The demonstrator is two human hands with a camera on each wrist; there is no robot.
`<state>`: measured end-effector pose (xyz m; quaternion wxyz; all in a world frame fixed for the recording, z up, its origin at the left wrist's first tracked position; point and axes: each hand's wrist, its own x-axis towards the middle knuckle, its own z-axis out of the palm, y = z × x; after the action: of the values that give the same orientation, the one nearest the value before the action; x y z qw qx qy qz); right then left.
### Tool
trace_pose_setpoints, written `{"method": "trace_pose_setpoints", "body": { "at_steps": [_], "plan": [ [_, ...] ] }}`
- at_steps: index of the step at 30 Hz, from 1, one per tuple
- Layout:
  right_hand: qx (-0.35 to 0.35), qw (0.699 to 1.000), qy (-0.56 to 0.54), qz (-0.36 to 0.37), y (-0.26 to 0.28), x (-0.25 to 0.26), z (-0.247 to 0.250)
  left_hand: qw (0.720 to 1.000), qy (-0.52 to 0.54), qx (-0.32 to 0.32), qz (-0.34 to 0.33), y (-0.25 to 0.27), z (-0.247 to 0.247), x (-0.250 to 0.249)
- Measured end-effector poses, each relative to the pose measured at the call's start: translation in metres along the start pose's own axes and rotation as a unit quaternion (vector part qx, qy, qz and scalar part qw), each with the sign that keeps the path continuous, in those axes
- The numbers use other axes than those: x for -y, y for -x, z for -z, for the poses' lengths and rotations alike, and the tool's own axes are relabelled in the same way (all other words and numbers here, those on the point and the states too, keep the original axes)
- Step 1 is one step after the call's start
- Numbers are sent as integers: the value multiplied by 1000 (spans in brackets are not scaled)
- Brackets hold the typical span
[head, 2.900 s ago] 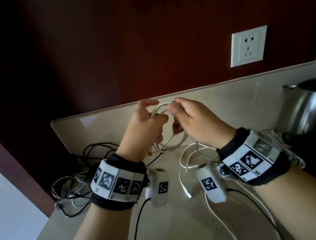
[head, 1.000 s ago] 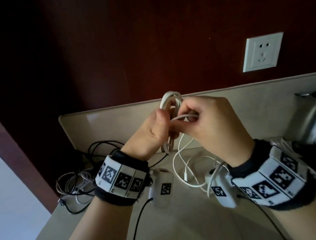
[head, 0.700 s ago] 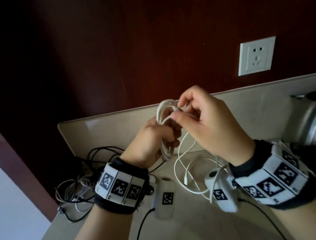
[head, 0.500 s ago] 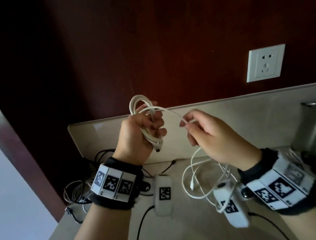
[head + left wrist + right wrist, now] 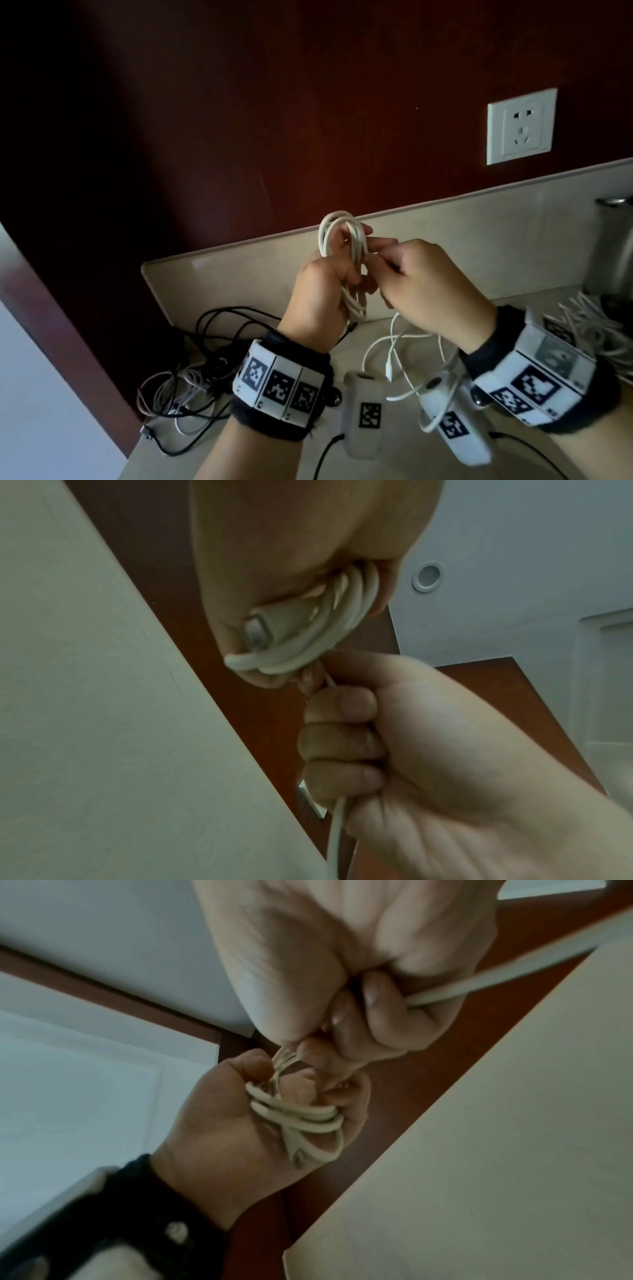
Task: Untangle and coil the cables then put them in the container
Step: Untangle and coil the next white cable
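Gripped in the left hand (image 5: 320, 294), a white cable (image 5: 346, 255) is wound into a narrow bundle of loops; the fingers curl round its middle, so that one end of the loops rises above the fist and the other hangs out below it. From the left wrist view the bundle (image 5: 318, 634) runs across the palm, with a plug end (image 5: 257, 633) tucked against it. Close beside it, the right hand (image 5: 433, 291) pinches the free strand of the same cable between thumb and fingertips, right at the bundle, the other fingers curled. That strand leaves the underside of the right hand and falls in loose curves to the counter (image 5: 394, 469), where its slack (image 5: 407, 363) lies between the two wrists. Both hands are raised above the counter. A tangle of black and pale cables (image 5: 191, 383) lies at the counter's left edge, well apart from the hands. More white cord (image 5: 589, 322) lies at the right beside a metal kettle (image 5: 613, 250). A wall socket (image 5: 520, 126) sits above.
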<state>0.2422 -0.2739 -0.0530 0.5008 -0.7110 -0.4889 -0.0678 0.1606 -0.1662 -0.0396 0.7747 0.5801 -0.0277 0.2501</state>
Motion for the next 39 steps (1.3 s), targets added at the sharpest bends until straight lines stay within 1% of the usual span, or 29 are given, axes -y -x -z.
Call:
{"method": "trace_pose_setpoints", "body": {
  "at_steps": [2, 5, 7, 9, 12, 16, 19, 21, 22, 24, 26, 28, 30, 31, 33, 36, 37, 38, 39],
  "plan": [
    [-10, 1000, 21, -6, 0, 4, -1, 1000, 26, -10, -15, 1, -2, 2],
    [-6, 996, 85, -7, 1, 3, -1, 993, 104, -36, -33, 3, -4, -1],
    [15, 997, 72, -7, 1, 3, 1, 988, 140, -43, -48, 2, 1, -10],
    [57, 997, 49, -21, 0, 3, 3, 984, 156, -48, -68, 1, 13, -22],
    [104, 994, 29, -33, -1, 5, 8, 983, 139, -62, -103, 4, 30, -35],
    [108, 994, 19, -26, 2, 11, 11, 985, 88, -79, -128, 8, 27, -38],
    [140, 987, 11, -74, 2, 13, 17, 982, 83, -92, -144, 9, 31, -46],
    [146, 984, 13, -105, 1, 13, 22, 980, 97, -88, -153, 10, 37, -50],
    [128, 987, 18, -95, 1, 14, 24, 979, 99, -84, -154, 12, 39, -50],
    [60, 997, 51, -27, 2, 16, 26, 981, 88, -81, -151, 11, 38, -48],
    [8, 996, 76, 35, 5, 20, 25, 984, 80, -74, -143, 10, 34, -44],
    [-21, 995, 73, 65, 8, 22, 23, 984, 104, -66, -133, 11, 31, -42],
    [-31, 995, 55, 72, 8, 23, 22, 980, 139, -66, -128, 11, 31, -44],
    [-24, 996, 46, 72, 9, 24, 22, 978, 144, -69, -132, 10, 31, -45],
    [17, 996, 36, 83, 12, 30, 22, 978, 120, -82, -152, 11, 32, -46],
    [129, 986, 38, 96, 16, 35, 25, 979, 45, -98, -172, 12, 36, -49],
    [156, 980, 64, 105, 16, 34, 25, 980, 18, -100, -171, 13, 37, -51],
    [162, 972, 112, 130, 15, 33, 25, 981, -9, -97, -166, 13, 38, -51],
    [150, 959, 172, 170, 14, 34, 25, 983, -44, -91, -156, 14, 38, -50]
  ]
}}
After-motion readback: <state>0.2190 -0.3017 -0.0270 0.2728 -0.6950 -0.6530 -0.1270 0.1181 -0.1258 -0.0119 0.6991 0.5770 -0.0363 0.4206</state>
